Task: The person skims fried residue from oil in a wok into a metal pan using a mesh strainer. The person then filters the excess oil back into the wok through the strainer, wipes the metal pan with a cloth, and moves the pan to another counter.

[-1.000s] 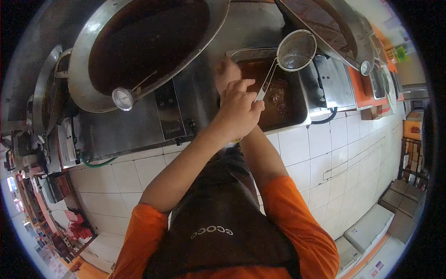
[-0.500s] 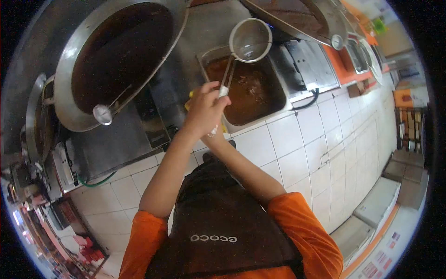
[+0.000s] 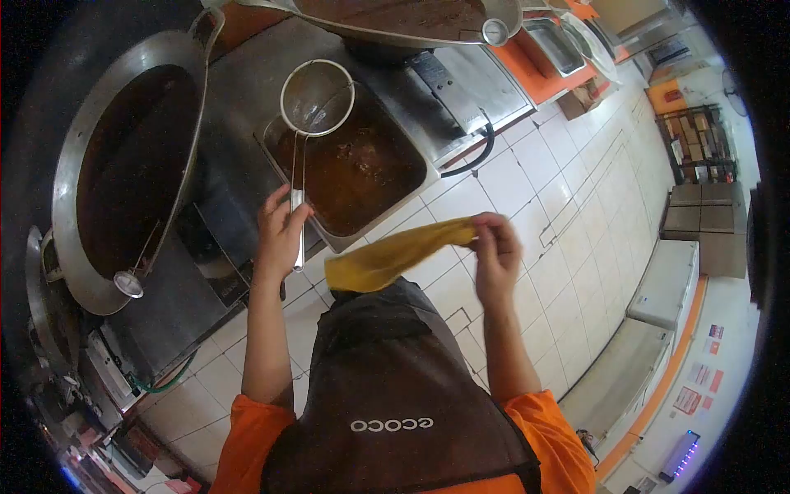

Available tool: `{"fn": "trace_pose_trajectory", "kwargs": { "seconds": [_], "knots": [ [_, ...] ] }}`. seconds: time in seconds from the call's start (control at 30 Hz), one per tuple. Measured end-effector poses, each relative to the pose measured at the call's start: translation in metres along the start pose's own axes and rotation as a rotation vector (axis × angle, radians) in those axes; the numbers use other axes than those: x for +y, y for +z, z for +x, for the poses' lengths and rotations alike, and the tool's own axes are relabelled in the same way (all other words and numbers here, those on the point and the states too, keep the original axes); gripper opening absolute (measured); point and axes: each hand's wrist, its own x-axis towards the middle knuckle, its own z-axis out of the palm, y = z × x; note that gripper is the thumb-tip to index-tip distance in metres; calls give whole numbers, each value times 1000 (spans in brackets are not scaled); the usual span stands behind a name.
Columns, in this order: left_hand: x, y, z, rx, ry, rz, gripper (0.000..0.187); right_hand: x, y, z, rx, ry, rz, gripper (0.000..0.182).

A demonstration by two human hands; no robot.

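Observation:
My left hand [image 3: 278, 235] is closed around the handle of a round wire-mesh strainer [image 3: 317, 100]. The mesh bowl is over the far left part of a rectangular metal pan [image 3: 383, 212] of brown liquid [image 3: 362, 181], with some foam or bits on its surface. My right hand [image 3: 498, 257], to the right and in front of the apron, pinches one end of a yellow cloth [image 3: 387, 257]. The cloth stretches leftward, its other end hanging loose near the front of the pan.
A big wok [image 3: 66, 165] of dark liquid with a dial thermometer [image 3: 128, 284] stands on the left. Another large wok [image 3: 411, 33] with a thermometer [image 3: 494, 32] is at the back. A black hose [image 3: 485, 148] curves off the steel counter. White chests [image 3: 613, 387] line the right side.
My hands were close together at the strainer handle; now they are apart. The right hand has moved rightward, drawing the yellow cloth out. The view has turned, shifting the pan and woks left.

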Motion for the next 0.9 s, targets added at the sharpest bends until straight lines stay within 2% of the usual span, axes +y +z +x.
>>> {"fn": "trace_pose_trajectory", "kwargs": {
  "seconds": [0.1,0.27,0.43,0.5,0.53,0.57,0.63,0.7,0.73,0.77,0.83,0.87,0.9],
  "knots": [
    [0,11,-5,23,-33,14,31,-27,-44,38,99,-120,21,13],
    [10,40,-19,98,-70,38,33,-68,-115,143,184,-330,-124,17],
    [18,73,-22,231,-172,105,39,-95,-161,256,172,-521,-135,19],
    [22,83,-21,282,-193,140,41,-102,-182,290,169,-603,-106,20],
    [42,89,-22,328,-298,97,41,-104,-186,302,210,-619,-145,20],
    [40,92,-21,342,-301,103,41,-105,-190,313,250,-635,-184,20],
    [31,97,-23,374,-308,113,39,-68,-217,355,219,-589,-242,19],
    [38,102,-22,397,-373,105,39,-4,-231,397,0,-518,-658,23],
    [41,103,-23,405,-408,106,39,8,-221,395,-218,-414,-840,31],
    [36,102,-24,392,-408,112,39,23,-201,389,-353,-370,-711,36],
    [21,104,-23,374,-408,112,40,50,-186,382,-355,-204,-687,41],
    [18,107,-25,367,-421,107,40,66,-188,381,-395,-238,-844,43],
    [17,108,-26,359,-436,104,40,92,-186,373,-438,-279,-742,44]
  ]
}}
